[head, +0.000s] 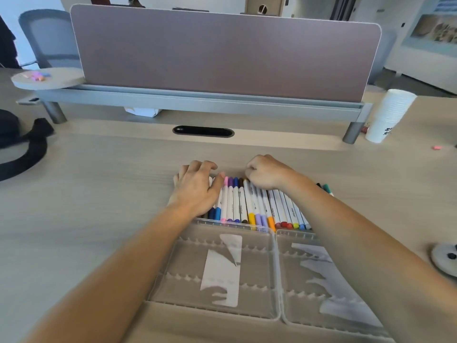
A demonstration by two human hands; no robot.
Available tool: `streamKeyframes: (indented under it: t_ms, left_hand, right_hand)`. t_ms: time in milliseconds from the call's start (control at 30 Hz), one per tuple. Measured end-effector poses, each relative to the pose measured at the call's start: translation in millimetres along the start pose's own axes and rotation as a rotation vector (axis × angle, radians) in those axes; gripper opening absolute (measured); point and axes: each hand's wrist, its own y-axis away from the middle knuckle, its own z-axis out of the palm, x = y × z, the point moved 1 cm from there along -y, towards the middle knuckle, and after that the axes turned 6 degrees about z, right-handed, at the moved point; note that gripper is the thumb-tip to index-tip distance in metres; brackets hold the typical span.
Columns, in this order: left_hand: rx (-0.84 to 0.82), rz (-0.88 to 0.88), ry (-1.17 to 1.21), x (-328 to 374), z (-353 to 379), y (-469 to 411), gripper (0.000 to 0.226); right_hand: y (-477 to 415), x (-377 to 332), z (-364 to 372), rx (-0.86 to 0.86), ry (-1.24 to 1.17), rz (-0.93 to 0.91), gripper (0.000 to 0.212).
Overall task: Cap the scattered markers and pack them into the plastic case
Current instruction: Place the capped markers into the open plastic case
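The left hand (195,186) lies palm down over the left end of a row of markers (249,204). Its fingers are loosely bent with the tips towards the bench (99,184), and its thumb is against the pink cap at the row's far end. The right hand (267,173) sits just beside it on the far ends of the markers towards the right. Its fingers are curled under, and I cannot tell whether they pinch a marker or only press on the row. The two hands are close but not touching.

The markers lie side by side, white barrels with coloured caps, in the middle of the bench. Their near ends reach the far rim of the plastic case (272,276). The case is clear and lies open in two ribbed halves between the forearms, towards the near edge. Whether the row rests in part of the case or on the bench cannot be told.

Two more markers (327,188), one green-capped, show just beyond the right forearm.

A stack of paper cups (388,115) stands near the far right corner, beside the leg of the divider screen (222,53). A black strap (27,149) lies at the left edge.
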Motion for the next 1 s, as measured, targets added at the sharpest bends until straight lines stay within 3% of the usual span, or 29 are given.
streamKeyframes:
  t_ms: [100,167,300,400,733,1000]
  left_hand:
    - [-0.006,0.034,-0.065,18,-17,6,0.045]
    - [-0.062,0.151,-0.04,46,-36,23,0.044]
    - [-0.473,0.577,-0.027,110,-45,93,0.055]
    - [-0.55,0.735,-0.082,123,-19,116,0.064]
    - [-0.399,0.641,-0.02,107,15,119,0.049]
    - [-0.421,0.637,-0.003,107,16,117,0.048]
  right_hand:
    - [-3,1,-1,-0.003,-0.008,0.014,0.03]
    - [-5,1,-2,0.008,-0.003,0.019,0.026]
    - [-5,-3,0,0.008,0.042,0.002,0.034]
    - [-5,-3,1,0.011,0.073,-0.013,0.036]
    - [-6,-3,1,0.054,0.173,-0.036,0.032]
    - [-11,-2,3,0.1,0.068,-0.025,0.03]
